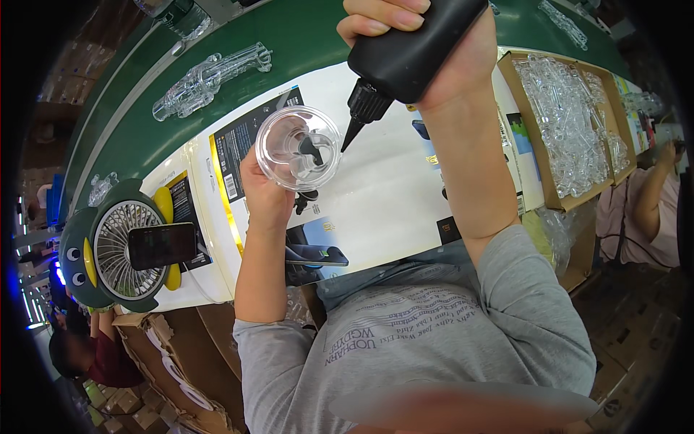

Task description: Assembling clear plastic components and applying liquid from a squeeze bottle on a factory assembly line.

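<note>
My left hand (264,189) is closed round a clear, round plastic cup-like piece (270,153), its wide rim facing up. A small dark shape shows in the middle of it; whether this lies inside or behind the clear wall, I cannot tell. In my right hand (463,76) is a black squeeze bottle (408,58), tipped downward with fingers wrapped round its body. Its pointed nozzle ends close to the right side of the cup's rim. No liquid is visible at the tip.
Printed card sheets (390,195) cover the green table (311,40). Clear plastic parts fill a cardboard box (555,194) at right; a long clear part (213,81) lies far left. A dark phone (163,246) stands before a green fan (108,224). People sit at both sides.
</note>
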